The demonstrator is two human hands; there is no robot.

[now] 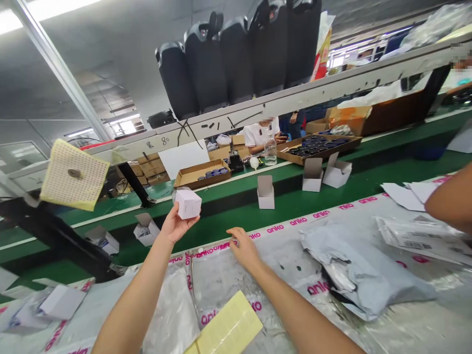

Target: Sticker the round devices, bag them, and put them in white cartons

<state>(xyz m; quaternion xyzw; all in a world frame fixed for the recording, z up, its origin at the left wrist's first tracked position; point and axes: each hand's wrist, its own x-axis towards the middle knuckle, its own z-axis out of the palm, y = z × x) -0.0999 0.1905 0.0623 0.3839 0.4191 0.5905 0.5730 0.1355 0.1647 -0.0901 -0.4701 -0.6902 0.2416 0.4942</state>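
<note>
A small closed white box [189,204] is held up in my left hand [176,226], fingers wrapped around its lower side, above the green conveyor belt [221,216]. My right hand [243,246] is at the near edge of the belt, thumb and fingers apart, with nothing in it. Below my right wrist a yellow sheet of labels [230,324] lies on the plastic-covered table. Beside it is a clear plastic bag [171,309]. Farther along the belt stands an open white box [266,192] with its flap up.
More open white boxes [312,174] stand on the belt, some at left [145,229]. A torn grey plastic mailer [365,270] lies right. Brown trays [319,146] of dark round pieces sit across. A shelf beam [228,118] spans overhead. Another person's arm [452,201] enters from the right.
</note>
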